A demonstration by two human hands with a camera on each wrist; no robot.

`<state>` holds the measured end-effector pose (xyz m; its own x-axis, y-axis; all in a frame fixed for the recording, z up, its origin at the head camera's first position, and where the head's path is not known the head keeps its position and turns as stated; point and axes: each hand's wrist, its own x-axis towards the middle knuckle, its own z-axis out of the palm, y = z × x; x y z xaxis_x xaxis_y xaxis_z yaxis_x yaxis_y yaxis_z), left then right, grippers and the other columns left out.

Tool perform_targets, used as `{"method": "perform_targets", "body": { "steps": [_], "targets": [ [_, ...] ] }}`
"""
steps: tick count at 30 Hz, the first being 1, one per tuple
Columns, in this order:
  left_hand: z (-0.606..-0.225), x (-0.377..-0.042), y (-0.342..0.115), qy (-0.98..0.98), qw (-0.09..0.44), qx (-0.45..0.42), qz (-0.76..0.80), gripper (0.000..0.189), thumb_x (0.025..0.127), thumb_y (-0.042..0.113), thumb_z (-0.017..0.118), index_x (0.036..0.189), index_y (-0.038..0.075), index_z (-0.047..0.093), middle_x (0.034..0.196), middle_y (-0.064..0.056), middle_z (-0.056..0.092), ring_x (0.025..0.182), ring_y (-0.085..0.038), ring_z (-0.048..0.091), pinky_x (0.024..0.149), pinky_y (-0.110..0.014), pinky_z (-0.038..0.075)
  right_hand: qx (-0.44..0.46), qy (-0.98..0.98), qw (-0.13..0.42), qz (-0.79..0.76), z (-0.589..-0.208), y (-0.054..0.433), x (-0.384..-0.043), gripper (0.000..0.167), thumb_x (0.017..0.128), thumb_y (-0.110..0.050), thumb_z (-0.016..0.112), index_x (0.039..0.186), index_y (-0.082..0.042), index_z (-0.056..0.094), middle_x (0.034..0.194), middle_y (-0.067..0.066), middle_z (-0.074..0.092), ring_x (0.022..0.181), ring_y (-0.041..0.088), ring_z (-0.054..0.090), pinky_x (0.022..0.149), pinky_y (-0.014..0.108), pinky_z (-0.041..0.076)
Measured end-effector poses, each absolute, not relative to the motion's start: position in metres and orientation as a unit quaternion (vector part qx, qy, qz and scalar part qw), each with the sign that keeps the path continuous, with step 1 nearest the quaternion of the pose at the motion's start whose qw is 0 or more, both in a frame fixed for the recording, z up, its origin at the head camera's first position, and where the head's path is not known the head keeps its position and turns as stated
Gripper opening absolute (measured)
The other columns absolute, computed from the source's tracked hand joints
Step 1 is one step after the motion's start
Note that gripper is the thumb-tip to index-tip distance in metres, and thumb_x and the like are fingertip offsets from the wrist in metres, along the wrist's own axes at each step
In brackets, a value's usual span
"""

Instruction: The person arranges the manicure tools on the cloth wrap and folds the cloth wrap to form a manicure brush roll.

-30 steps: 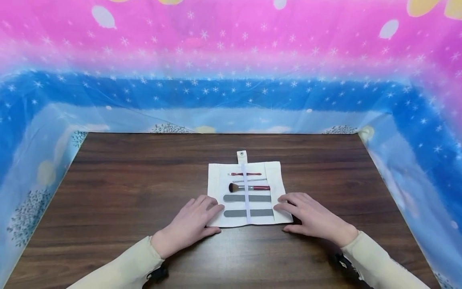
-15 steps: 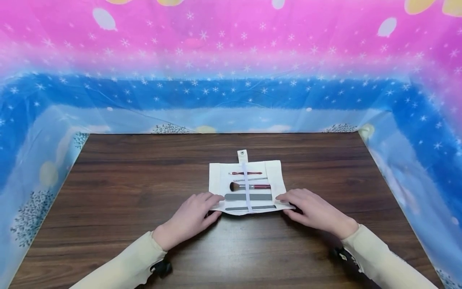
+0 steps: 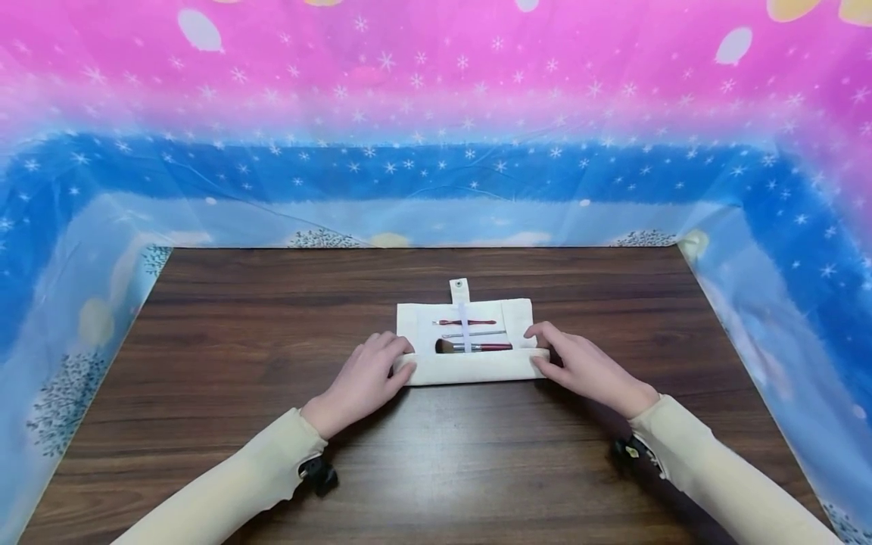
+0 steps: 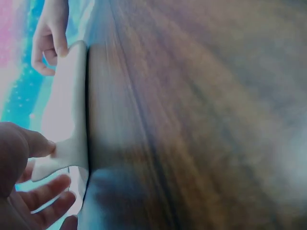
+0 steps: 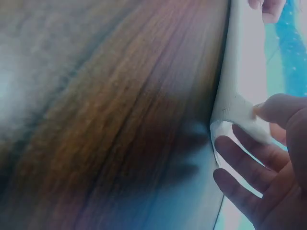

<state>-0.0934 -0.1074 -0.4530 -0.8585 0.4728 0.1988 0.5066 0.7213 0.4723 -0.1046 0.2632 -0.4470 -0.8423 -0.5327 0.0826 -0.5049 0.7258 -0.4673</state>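
Note:
A white cloth roll-up pouch [image 3: 471,369] lies on the table with its near part folded over toward the far side. At the fold's left end my left hand [image 3: 357,384] pinches the cloth, thumb on top and fingers underneath. My right hand [image 3: 589,372] pinches the right end in the same way. Beyond the fold, a makeup brush [image 3: 446,346], a thin silver stick [image 3: 475,334] and a slim red-handled tool [image 3: 470,322] sit under a pale elastic band. The folded cloth hides the grey nail files. A snap tab [image 3: 459,289] sticks out at the far edge.
The brown wood-grain table [image 3: 272,303] extends around the pouch. A pink and blue snowflake-print curtain [image 3: 422,170] borders its back and sides. Dark wrist devices show under both cream sleeves [image 3: 238,462].
Both hands have taken hold of the pouch's near edge, lifted it and folded it away from me. The two grey nail files have gone out of sight beneath the fold.

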Motion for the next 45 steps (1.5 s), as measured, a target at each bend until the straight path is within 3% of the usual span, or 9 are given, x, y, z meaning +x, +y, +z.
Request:
{"method": "perform_targets", "body": {
  "steps": [6,11,14,21,27,33,39,45],
  "targets": [
    [-0.453,-0.099,-0.105,-0.939,0.007,-0.233,-0.252,0.018,0.098,0.021,0.073,0.113,0.011,0.069,0.112,-0.01,0.066,0.099,-0.03,0.057,0.081,-0.05,0.048,-0.287,0.934,0.024,-0.212,-0.452,0.262,-0.111,0.025,0.101,-0.018,0.07,0.125,-0.017,0.063,0.114,-0.002,0.066,0.092,0.009,0.061,0.077,0.036,0.053],
    [-0.454,-0.098,-0.107,-0.938,0.008,-0.245,-0.245,0.027,0.098,0.022,0.076,0.122,0.013,0.069,0.118,-0.01,0.065,0.105,-0.031,0.058,0.083,-0.05,0.047,-0.323,0.931,0.008,-0.17,-0.452,0.263,-0.112,0.015,0.1,-0.019,0.072,0.115,-0.017,0.073,0.111,-0.003,0.067,0.087,0.008,0.062,0.075,0.035,0.054],
    [-0.453,-0.096,-0.109,-0.936,0.015,-0.264,-0.231,0.027,0.096,0.024,0.077,0.12,0.012,0.071,0.12,-0.008,0.066,0.11,-0.03,0.06,0.086,-0.051,0.046,-0.355,0.924,0.004,-0.141,-0.448,0.263,-0.111,0.019,0.097,-0.02,0.075,0.116,-0.014,0.074,0.112,0.0,0.068,0.093,0.011,0.064,0.079,0.036,0.055],
    [-0.451,-0.093,-0.118,-0.934,0.005,-0.303,-0.189,0.039,0.092,0.032,0.081,0.124,0.012,0.07,0.122,-0.007,0.067,0.114,-0.029,0.063,0.088,-0.051,0.047,-0.405,0.912,0.01,-0.07,-0.442,0.264,-0.108,0.047,0.088,-0.025,0.086,0.128,-0.006,0.07,0.121,0.007,0.067,0.107,0.023,0.064,0.09,0.045,0.054],
    [-0.452,-0.094,-0.119,-0.927,0.013,-0.327,-0.185,0.039,0.092,0.027,0.082,0.126,0.011,0.069,0.122,-0.009,0.067,0.113,-0.029,0.063,0.087,-0.051,0.048,-0.424,0.904,-0.018,-0.045,-0.446,0.263,-0.108,0.042,0.084,-0.011,0.086,0.123,-0.007,0.069,0.115,0.006,0.067,0.101,0.022,0.064,0.087,0.045,0.054],
    [-0.452,-0.093,-0.115,-0.928,0.016,-0.326,-0.179,0.037,0.09,0.017,0.079,0.124,0.008,0.068,0.121,-0.01,0.064,0.113,-0.031,0.06,0.089,-0.052,0.046,-0.436,0.899,-0.041,-0.031,-0.448,0.259,-0.109,0.042,0.081,-0.007,0.083,0.119,-0.005,0.065,0.108,0.005,0.064,0.095,0.022,0.061,0.084,0.044,0.053],
    [-0.453,-0.092,-0.109,-0.93,0.031,-0.322,-0.176,0.037,0.085,0.004,0.071,0.122,0.006,0.068,0.119,-0.01,0.065,0.109,-0.032,0.061,0.086,-0.052,0.046,-0.429,0.902,-0.047,-0.031,-0.449,0.256,-0.108,0.043,0.082,-0.004,0.08,0.121,0.0,0.064,0.112,0.009,0.065,0.102,0.027,0.063,0.089,0.046,0.052],
    [-0.454,-0.093,-0.107,-0.932,0.039,-0.307,-0.189,0.036,0.086,0.001,0.072,0.121,0.007,0.069,0.117,-0.009,0.067,0.107,-0.031,0.062,0.084,-0.05,0.046,-0.41,0.91,-0.035,-0.051,-0.45,0.258,-0.108,0.041,0.085,-0.001,0.079,0.123,-0.002,0.064,0.116,0.01,0.066,0.107,0.027,0.064,0.093,0.047,0.052]
  ]
}}
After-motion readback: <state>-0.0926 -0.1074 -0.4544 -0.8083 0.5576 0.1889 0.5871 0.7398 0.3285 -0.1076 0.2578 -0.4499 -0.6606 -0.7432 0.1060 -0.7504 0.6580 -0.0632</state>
